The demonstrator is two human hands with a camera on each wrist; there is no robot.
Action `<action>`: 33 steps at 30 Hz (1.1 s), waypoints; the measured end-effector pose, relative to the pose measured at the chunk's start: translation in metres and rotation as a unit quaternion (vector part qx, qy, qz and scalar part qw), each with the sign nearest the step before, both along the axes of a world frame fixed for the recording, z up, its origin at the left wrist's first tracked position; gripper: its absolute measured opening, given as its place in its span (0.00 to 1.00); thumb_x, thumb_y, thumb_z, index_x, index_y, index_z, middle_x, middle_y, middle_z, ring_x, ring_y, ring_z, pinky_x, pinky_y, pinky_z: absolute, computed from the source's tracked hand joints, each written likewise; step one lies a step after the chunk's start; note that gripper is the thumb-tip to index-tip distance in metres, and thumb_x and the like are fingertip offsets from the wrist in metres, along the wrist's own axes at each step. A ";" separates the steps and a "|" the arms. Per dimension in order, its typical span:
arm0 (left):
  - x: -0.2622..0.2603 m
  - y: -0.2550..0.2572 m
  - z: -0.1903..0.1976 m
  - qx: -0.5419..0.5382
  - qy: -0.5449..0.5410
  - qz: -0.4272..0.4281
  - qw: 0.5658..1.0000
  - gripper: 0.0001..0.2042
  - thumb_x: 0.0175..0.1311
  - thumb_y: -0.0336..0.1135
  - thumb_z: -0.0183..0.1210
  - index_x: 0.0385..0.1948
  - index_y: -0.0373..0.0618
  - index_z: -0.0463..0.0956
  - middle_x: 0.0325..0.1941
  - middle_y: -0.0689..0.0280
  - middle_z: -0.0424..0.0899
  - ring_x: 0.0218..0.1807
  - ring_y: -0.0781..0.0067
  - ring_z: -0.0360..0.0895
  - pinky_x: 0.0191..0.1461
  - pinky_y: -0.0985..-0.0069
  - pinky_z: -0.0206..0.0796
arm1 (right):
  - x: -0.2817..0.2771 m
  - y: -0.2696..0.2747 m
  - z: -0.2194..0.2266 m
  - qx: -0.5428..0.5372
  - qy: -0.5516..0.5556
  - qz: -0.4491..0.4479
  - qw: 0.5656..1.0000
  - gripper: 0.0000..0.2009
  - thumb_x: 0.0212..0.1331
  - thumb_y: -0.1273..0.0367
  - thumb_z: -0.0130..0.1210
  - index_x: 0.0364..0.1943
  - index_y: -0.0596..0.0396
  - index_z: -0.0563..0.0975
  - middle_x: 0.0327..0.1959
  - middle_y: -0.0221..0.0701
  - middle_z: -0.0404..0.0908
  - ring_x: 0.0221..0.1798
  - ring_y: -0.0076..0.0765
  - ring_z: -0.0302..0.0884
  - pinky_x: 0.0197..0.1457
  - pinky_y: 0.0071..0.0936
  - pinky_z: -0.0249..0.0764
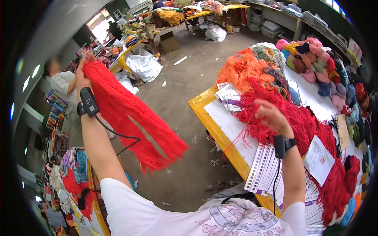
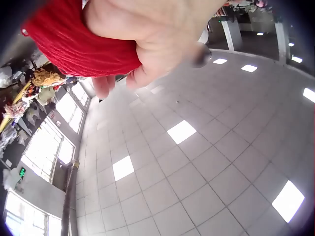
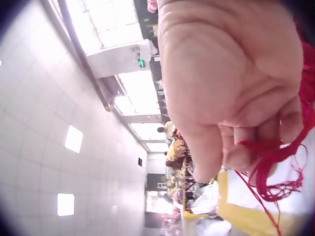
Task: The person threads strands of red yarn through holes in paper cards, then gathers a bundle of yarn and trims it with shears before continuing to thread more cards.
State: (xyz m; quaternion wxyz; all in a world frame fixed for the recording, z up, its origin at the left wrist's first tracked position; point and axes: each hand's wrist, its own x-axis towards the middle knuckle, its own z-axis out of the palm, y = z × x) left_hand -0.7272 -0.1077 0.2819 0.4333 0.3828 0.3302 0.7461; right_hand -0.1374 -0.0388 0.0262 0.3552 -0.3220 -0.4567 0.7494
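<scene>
A thick red yarn bundle (image 1: 130,114) hangs over the floor, raised to the left of the surface (image 1: 220,126), its loose ends trailing downward. The left hand (image 1: 81,76) grips its upper end, fingers curled round the strands. The right hand (image 1: 271,118) hovers above the red yarn heap (image 1: 311,133) on the surface, pinching a few thin red threads (image 3: 275,167). Perforated white cards (image 1: 264,169) lie beneath its wrist.

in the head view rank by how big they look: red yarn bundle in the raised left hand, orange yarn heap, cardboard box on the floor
1. red yarn bundle, though nearness to the camera inflates it
2. orange yarn heap
3. cardboard box, which lies far off
</scene>
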 end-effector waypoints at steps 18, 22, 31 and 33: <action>0.464 0.025 -0.174 -0.180 0.041 -0.464 0.867 0.15 0.63 0.45 0.50 0.37 0.41 0.73 0.32 0.66 0.77 0.34 0.76 0.75 0.38 0.79 0.69 | 0.092 -0.111 0.004 0.263 -0.200 -0.411 0.850 0.06 0.48 0.72 0.60 0.30 0.57 0.80 0.29 0.29 0.78 0.34 0.22 0.73 0.39 0.20 0.69; 0.514 -0.002 -0.272 -0.263 -0.029 -0.464 0.845 0.22 0.65 0.47 0.45 0.50 0.37 0.68 0.52 0.59 0.72 0.54 0.70 0.69 0.55 0.73 0.63 | 0.072 -0.134 -0.026 0.134 -0.128 -0.403 0.896 0.07 0.48 0.73 0.60 0.32 0.59 0.80 0.30 0.29 0.79 0.30 0.20 0.73 0.35 0.17 0.69; 0.522 -0.025 -0.297 -0.260 0.015 -0.488 0.833 0.24 0.66 0.47 0.43 0.55 0.35 0.63 0.56 0.57 0.68 0.56 0.69 0.68 0.55 0.70 0.65 | 0.071 -0.137 -0.052 0.018 -0.081 -0.350 0.933 0.08 0.51 0.70 0.59 0.33 0.60 0.79 0.26 0.28 0.79 0.27 0.17 0.74 0.25 0.14 0.69; 0.520 -0.024 -0.298 -0.262 0.005 -0.476 0.840 0.22 0.66 0.44 0.44 0.53 0.35 0.66 0.55 0.56 0.69 0.54 0.69 0.69 0.52 0.72 0.67 | 0.074 -0.139 -0.051 -0.014 -0.076 -0.351 0.933 0.07 0.52 0.69 0.58 0.33 0.58 0.79 0.25 0.27 0.79 0.26 0.16 0.74 0.22 0.13 0.66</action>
